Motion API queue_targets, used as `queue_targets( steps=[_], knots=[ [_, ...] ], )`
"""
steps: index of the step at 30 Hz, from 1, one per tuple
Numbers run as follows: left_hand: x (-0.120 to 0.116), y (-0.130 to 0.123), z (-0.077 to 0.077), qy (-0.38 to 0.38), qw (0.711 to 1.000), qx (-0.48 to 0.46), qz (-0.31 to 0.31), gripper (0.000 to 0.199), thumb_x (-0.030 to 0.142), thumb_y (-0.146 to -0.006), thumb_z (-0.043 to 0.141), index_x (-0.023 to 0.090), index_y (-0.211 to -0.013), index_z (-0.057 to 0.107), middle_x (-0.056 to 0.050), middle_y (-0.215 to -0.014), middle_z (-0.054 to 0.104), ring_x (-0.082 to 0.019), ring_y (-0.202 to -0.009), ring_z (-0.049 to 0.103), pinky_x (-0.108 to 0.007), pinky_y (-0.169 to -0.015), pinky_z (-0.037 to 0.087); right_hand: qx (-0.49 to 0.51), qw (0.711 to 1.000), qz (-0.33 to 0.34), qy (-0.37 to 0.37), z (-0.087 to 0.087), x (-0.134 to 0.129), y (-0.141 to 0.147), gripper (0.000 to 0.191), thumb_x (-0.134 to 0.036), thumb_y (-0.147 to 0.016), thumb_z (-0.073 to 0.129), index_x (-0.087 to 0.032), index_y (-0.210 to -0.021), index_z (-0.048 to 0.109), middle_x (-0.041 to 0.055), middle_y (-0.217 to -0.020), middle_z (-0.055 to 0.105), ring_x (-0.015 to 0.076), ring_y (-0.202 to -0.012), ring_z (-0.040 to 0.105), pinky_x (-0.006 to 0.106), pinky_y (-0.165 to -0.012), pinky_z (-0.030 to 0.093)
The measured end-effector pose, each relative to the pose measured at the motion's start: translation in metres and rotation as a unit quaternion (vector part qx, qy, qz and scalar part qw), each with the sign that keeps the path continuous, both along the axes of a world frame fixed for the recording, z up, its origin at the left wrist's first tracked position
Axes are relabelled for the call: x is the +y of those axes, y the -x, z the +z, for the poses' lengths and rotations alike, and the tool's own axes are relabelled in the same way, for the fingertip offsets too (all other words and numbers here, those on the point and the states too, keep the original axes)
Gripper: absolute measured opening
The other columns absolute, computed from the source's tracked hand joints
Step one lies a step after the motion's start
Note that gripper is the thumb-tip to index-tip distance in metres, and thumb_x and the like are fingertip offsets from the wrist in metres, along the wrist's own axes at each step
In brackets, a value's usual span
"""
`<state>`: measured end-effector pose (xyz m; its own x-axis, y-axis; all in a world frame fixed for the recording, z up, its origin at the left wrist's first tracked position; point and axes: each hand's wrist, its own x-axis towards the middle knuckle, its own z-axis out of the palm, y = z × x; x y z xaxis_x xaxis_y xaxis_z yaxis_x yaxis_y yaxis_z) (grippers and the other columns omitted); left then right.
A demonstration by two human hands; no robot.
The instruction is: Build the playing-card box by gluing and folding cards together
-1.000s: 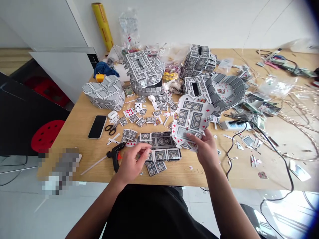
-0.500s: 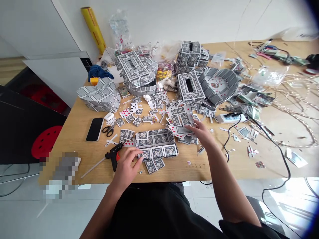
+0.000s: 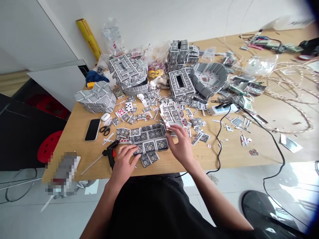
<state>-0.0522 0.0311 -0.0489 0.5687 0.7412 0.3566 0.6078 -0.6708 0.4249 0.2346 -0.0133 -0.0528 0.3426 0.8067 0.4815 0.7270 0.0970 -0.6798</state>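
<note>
An open rectangular box (image 3: pixel 149 146) covered in grey patterned playing cards lies near the table's front edge. My left hand (image 3: pixel 125 161) rests at its front left corner, fingers stretched out over the wall and thumb apart. At the box's right end is my right hand (image 3: pixel 181 145), its fingers apart and curved, with the thumb close to the end wall. Just behind that hand lies a sheet of joined cards (image 3: pixel 173 114). Two joined cards (image 3: pixel 149 158) lie in front of the box. A black glue gun (image 3: pixel 110 152) with a glue stick lies left of my left hand.
Card-covered boxes stand behind: a slotted box (image 3: pixel 181 84), a round basket (image 3: pixel 210 79) and a basket-shaped one (image 3: pixel 97 98). Scissors (image 3: pixel 105 129) and a phone (image 3: pixel 92 129) lie left. A power strip (image 3: pixel 221 109) with a black cable (image 3: pixel 218 149) is right, among card scraps.
My right hand has moved left from the card sheet to the box's right end. My left hand stays at the front left corner. The camera view has shifted.
</note>
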Motion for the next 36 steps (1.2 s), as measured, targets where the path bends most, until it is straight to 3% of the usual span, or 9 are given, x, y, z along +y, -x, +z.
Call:
queue_targets(
  steps=[3, 7, 13, 20, 23, 29, 36],
  knots=[
    [-0.003, -0.001, 0.000, 0.004, 1.000, -0.003, 0.007, 0.025, 0.031, -0.106, 0.068, 0.025, -0.130, 0.073, -0.009, -0.127, 0.076, -0.029, -0.122, 0.066, -0.049, -0.106, 0.058, 0.006, 0.995, 0.098, -0.028, 0.002, -0.010, 0.028, 0.022, -0.023, -0.108, 0.058, -0.025, -0.122, 0.075, 0.0121, -0.125, 0.076, 0.0292, -0.123, 0.070, 0.050, -0.110, 0.058],
    [-0.009, -0.003, -0.001, -0.003, 0.999, -0.045, 0.026, 0.024, 0.030, -0.105, 0.068, 0.024, -0.128, 0.073, -0.010, -0.130, 0.074, -0.028, -0.123, 0.069, -0.049, -0.109, 0.058, -0.041, 0.984, 0.174, 0.013, -0.007, -0.011, 0.049, 0.023, -0.027, -0.109, 0.059, -0.025, -0.126, 0.075, 0.0130, -0.135, 0.075, 0.0308, -0.130, 0.069, 0.052, -0.113, 0.057],
    [-0.026, 0.000, -0.013, -0.026, 0.990, -0.119, 0.074, 0.019, 0.026, -0.107, 0.063, 0.021, -0.123, 0.072, -0.011, -0.125, 0.071, -0.024, -0.116, 0.072, -0.039, -0.096, 0.065, -0.124, 0.979, 0.159, 0.040, -0.022, -0.007, 0.062, 0.029, -0.031, -0.111, 0.057, -0.021, -0.133, 0.073, 0.0140, -0.135, 0.078, 0.0324, -0.129, 0.069, 0.053, -0.113, 0.053],
    [-0.045, -0.003, -0.029, -0.051, 0.989, -0.117, 0.076, 0.035, 0.024, -0.107, 0.062, 0.023, -0.141, 0.069, -0.014, -0.137, 0.067, -0.028, -0.128, 0.069, -0.043, -0.106, 0.062, -0.172, 0.974, 0.139, 0.038, -0.027, -0.008, 0.066, 0.038, -0.031, -0.112, 0.049, -0.015, -0.141, 0.068, 0.0182, -0.137, 0.076, 0.0349, -0.125, 0.068, 0.055, -0.111, 0.050],
    [-0.055, -0.007, -0.038, -0.037, 0.991, -0.103, 0.074, 0.049, 0.024, -0.106, 0.061, 0.024, -0.155, 0.058, -0.018, -0.149, 0.058, -0.030, -0.134, 0.066, -0.045, -0.106, 0.062, -0.188, 0.972, 0.134, 0.036, -0.030, -0.009, 0.068, 0.038, -0.031, -0.113, 0.048, -0.013, -0.140, 0.068, 0.0186, -0.137, 0.076, 0.0350, -0.124, 0.067, 0.054, -0.110, 0.049],
    [-0.075, -0.014, -0.056, -0.007, 0.996, -0.050, 0.080, 0.085, 0.025, -0.105, 0.063, 0.026, -0.177, 0.016, -0.025, -0.171, 0.032, -0.038, -0.141, 0.060, -0.059, -0.114, 0.057, -0.205, 0.970, 0.125, 0.032, -0.036, -0.009, 0.070, 0.037, -0.032, -0.113, 0.048, -0.016, -0.139, 0.068, 0.0171, -0.134, 0.077, 0.0351, -0.123, 0.067, 0.053, -0.110, 0.047],
    [-0.077, -0.015, -0.075, -0.013, 0.994, -0.051, 0.091, 0.092, 0.036, -0.107, 0.063, 0.028, -0.178, 0.005, -0.025, -0.177, 0.027, -0.043, -0.158, 0.045, -0.063, -0.121, 0.051, -0.206, 0.971, 0.118, 0.012, -0.042, -0.008, 0.070, 0.037, -0.031, -0.112, 0.049, -0.017, -0.140, 0.068, 0.0162, -0.133, 0.078, 0.0355, -0.123, 0.067, 0.053, -0.108, 0.047]
  ],
)
